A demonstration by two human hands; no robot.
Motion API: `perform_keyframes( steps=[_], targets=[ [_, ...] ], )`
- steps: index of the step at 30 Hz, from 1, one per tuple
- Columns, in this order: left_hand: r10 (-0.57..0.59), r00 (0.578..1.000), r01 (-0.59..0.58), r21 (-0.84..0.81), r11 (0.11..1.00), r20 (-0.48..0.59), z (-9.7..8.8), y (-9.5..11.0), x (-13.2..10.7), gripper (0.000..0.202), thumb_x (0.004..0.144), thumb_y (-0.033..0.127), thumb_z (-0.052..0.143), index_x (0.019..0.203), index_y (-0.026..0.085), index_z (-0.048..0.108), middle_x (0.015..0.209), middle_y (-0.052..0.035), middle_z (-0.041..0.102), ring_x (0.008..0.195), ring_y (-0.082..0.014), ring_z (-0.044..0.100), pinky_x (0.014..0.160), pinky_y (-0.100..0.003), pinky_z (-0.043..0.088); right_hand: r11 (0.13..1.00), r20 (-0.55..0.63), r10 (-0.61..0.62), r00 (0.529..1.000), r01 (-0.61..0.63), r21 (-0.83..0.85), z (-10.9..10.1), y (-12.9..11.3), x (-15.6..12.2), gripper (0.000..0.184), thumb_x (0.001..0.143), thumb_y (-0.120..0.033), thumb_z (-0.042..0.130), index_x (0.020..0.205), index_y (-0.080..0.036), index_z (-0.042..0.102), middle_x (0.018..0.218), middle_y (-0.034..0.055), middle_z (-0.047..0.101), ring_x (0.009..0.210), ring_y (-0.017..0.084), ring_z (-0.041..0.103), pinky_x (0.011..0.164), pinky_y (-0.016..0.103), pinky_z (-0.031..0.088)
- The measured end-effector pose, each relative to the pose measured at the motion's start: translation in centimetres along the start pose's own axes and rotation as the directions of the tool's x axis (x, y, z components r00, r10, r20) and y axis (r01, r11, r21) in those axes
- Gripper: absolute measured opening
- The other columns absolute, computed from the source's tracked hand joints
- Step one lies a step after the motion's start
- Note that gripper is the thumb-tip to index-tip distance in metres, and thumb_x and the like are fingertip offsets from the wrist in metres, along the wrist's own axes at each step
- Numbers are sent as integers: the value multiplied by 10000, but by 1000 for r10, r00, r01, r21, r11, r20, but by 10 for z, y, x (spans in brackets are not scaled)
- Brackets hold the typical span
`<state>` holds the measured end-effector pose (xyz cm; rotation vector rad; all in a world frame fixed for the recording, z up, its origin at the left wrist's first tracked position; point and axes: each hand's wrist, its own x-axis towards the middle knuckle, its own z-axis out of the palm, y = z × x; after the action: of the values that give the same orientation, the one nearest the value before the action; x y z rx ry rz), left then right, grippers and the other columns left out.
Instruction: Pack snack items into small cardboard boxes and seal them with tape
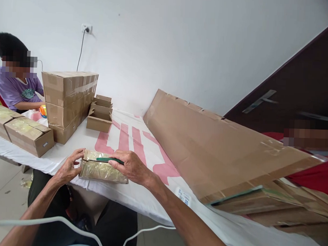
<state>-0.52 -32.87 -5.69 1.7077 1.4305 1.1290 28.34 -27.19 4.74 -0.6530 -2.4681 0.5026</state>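
A small cardboard box, covered with yellowish, shiny tape, lies at the table's near edge. The fingers and thumb of my left hand grip its left end. My right hand is closed around a green utility knife, which lies low along the seam on top of the box. Whether the blade has entered the tape I cannot tell.
Taped cartons are stacked at the back left, with more boxes beside them. Open small boxes stand behind mine. A large cardboard sheet leans at right. Another person sits at far left; someone in red is at right.
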Motion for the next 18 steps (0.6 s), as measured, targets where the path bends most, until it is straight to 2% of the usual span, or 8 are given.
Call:
perform_keyframes(
  steps=[5, 10, 15, 18],
  targets=[
    [57, 998, -56, 33, 998, -12, -1, 1, 1, 598, 728, 187, 628, 1299, 302, 761, 1624, -79, 544, 1430, -315, 591, 1035, -412, 591, 987, 73, -10, 997, 21, -159, -1, -3, 10, 210, 1031, -210, 606, 949, -211, 800, 827, 20, 747, 743, 151, 623, 711, 269, 434],
    [71, 997, -70, 37, 997, -37, 1, 0, 0, 541, 743, 198, 637, 1260, 283, 770, 1616, -93, 547, 1429, -315, 592, 1032, -413, 596, 941, 163, 23, 986, 33, -336, 0, -8, 21, 191, 1038, -213, 642, 894, -194, 766, 863, 24, 758, 772, 146, 629, 704, 263, 390],
    [76, 996, -74, 55, 996, -39, 2, -1, -1, 498, 749, 245, 638, 1228, 267, 771, 1587, -104, 558, 1420, -323, 601, 1027, -421, 600, 837, 304, 177, 936, 20, -547, 2, -30, 40, 219, 1076, -330, 636, 1038, -177, 788, 1050, 87, 796, 883, 195, 696, 669, 280, 377],
    [84, 995, -80, 80, 994, -46, 0, -3, 1, 490, 754, 264, 627, 1224, 265, 767, 1571, -106, 570, 1391, -321, 624, 1010, -427, 609, 794, 364, 243, 899, 31, -607, -1, -42, 51, 285, 1099, -398, 604, 1121, -183, 790, 1139, 106, 796, 965, 229, 721, 685, 287, 398]
  ],
)
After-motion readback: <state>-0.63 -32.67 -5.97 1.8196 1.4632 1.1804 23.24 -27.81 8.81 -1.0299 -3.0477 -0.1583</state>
